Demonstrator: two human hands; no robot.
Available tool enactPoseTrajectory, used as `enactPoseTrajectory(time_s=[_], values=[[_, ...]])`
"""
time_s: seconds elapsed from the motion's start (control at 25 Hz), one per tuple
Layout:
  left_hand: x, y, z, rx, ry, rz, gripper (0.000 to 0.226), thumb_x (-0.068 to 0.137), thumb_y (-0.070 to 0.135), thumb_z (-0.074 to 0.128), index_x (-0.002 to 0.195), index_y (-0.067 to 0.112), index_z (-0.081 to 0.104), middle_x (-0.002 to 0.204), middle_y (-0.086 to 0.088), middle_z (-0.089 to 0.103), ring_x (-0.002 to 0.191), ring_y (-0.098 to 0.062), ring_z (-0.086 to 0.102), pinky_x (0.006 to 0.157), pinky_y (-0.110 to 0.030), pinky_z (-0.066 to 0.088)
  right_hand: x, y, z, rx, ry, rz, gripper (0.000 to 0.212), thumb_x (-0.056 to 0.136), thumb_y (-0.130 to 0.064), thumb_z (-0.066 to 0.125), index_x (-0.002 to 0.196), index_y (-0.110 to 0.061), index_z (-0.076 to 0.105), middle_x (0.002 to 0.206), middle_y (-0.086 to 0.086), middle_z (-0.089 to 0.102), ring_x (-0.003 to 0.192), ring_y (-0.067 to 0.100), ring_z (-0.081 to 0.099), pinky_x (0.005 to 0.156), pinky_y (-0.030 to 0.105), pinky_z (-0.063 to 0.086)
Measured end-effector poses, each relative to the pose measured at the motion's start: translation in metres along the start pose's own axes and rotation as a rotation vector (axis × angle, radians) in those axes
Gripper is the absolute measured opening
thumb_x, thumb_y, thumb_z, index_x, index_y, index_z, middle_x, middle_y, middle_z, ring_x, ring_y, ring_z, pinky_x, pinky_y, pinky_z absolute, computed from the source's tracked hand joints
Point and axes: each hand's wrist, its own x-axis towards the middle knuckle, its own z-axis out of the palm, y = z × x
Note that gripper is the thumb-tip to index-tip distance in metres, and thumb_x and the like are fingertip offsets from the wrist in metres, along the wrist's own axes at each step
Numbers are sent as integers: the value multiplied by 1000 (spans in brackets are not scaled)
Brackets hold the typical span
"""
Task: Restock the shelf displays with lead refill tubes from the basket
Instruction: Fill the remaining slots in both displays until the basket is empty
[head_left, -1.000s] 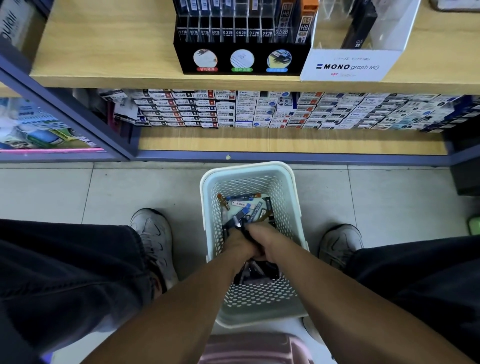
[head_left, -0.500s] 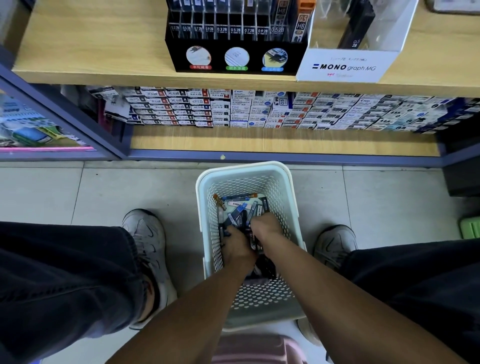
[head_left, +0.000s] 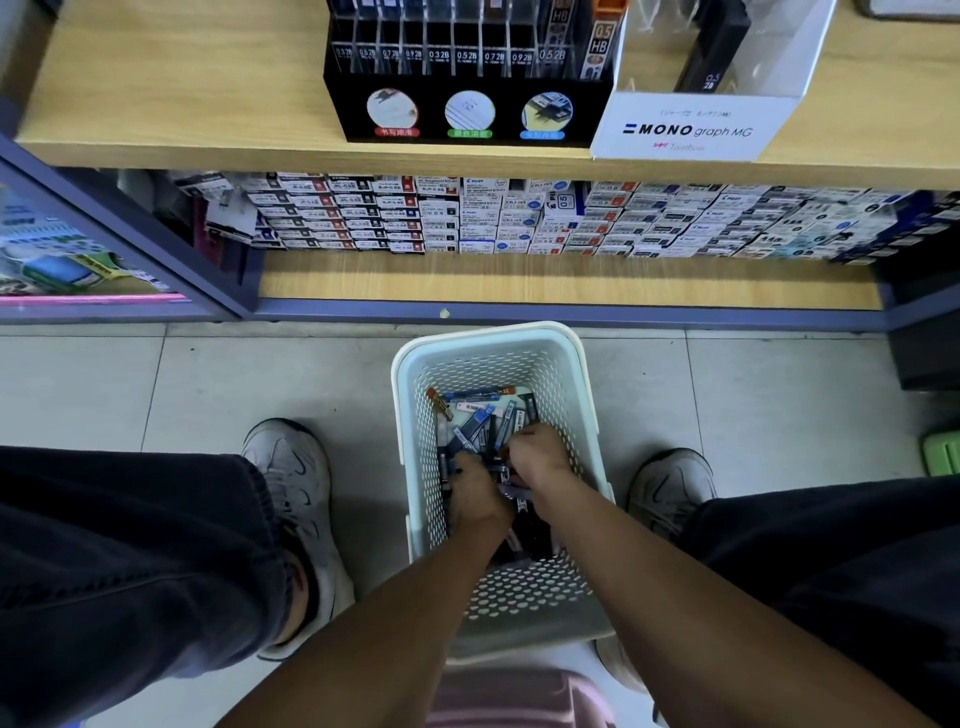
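A white perforated basket (head_left: 402, 400) stands on the floor between my feet. Loose lead refill tubes (head_left: 480, 415), dark, blue and orange-capped, lie in a heap on its bottom. Both my hands are down inside it. My left hand (head_left: 475, 493) grips a bundle of dark tubes, fingers curled under. My right hand (head_left: 537, 454) sits just beyond it, fingers curled down into the heap round tubes. On the upper shelf stands a black display rack (head_left: 467, 111) with labelled slots holding tubes.
A white MONO graph display box (head_left: 691, 130) stands right of the rack. The lower shelf (head_left: 519, 280) is packed with small refill boxes at the back. My shoes (head_left: 291, 467) flank the basket on the tiled floor. A green object (head_left: 943, 457) lies at the right edge.
My hands were pressed together near the basket's middle; the right hand has since moved forward and apart from the left, digging into the heap of tubes.
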Motion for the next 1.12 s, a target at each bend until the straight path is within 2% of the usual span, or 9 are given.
enactPoseTrajectory(time_s=[0.2, 0.24, 0.36, 0.48, 0.6, 0.72, 0.84, 1.0, 1.12], values=[[11, 7, -18, -251, -138, -21, 71, 100, 7, 47, 154, 6, 1, 121, -15, 63, 97, -23, 64, 82, -41, 58, -10, -11, -3, 13, -39, -10, 15, 91, -9, 48, 89, -10, 63, 99, 18, 70, 94, 34, 67, 85, 56, 58], [10, 10, -24, -339, -175, -33, 71, 100, 11, 46, 155, 6, 0, 116, -16, 65, 91, -25, 68, 75, -45, 61, -15, -15, -4, 45, -53, -1, 15, 92, -9, 48, 90, -10, 63, 97, 18, 69, 92, 33, 67, 81, 52, 60], [5, 17, -38, -426, -181, 22, 51, 100, 15, 50, 143, -6, 31, 90, -18, 68, 58, -21, 66, 41, -29, 51, -27, -23, -12, 67, -108, -28, 14, 89, -2, 49, 89, -5, 62, 82, 18, 60, 74, 27, 58, 59, 32, 51], [-12, 29, -56, -468, -140, 131, 21, 101, 15, 53, 113, -2, 58, 77, -13, 65, 52, -16, 58, 37, -21, 38, -38, -36, -25, -13, -131, -128, 20, 92, 2, 48, 100, -1, 67, 94, 20, 66, 80, 26, 59, 64, 35, 52], [-28, 46, -79, -542, -160, 168, 15, 102, 17, 54, 106, 4, 60, 75, -10, 64, 52, -17, 57, 40, -23, 41, -59, -55, -43, -124, -162, -236, 39, 92, 9, 42, 116, -4, 70, 112, 18, 69, 102, 37, 67, 90, 45, 57], [-42, 65, -109, -594, -270, 231, 18, 99, 15, 58, 108, 0, 61, 74, -13, 66, 52, -18, 58, 45, -27, 45, -86, -73, -59, -138, -308, -300, 33, 92, 8, 43, 100, -4, 73, 94, 23, 73, 86, 43, 71, 90, 57, 57], [-60, 88, -146, -586, -360, 286, 16, 97, 12, 59, 102, -2, 56, 61, -9, 59, 44, -14, 51, 39, -23, 37, -113, -98, -81, -106, -406, -341, 36, 87, 18, 39, 99, -1, 68, 78, 17, 71, 70, 26, 70, 89, 46, 57], [-102, 122, -199, -606, -483, 446, 5, 100, 7, 53, 102, 3, 50, 66, -7, 54, 48, -12, 47, 36, -20, 32, -152, -135, -119, 6, -521, -500, 33, 85, 24, 45, 96, 1, 66, 82, 15, 69, 74, 21, 72, 72, 26, 59], [-136, 147, -233, -597, -474, 570, 2, 100, 4, 50, 100, 5, 52, 66, -8, 52, 48, -13, 45, 36, -17, 28, -180, -160, -143, 122, -560, -604, 29, 85, 21, 51, 100, 2, 67, 84, 14, 71, 80, 23, 72, 71, 24, 57]])
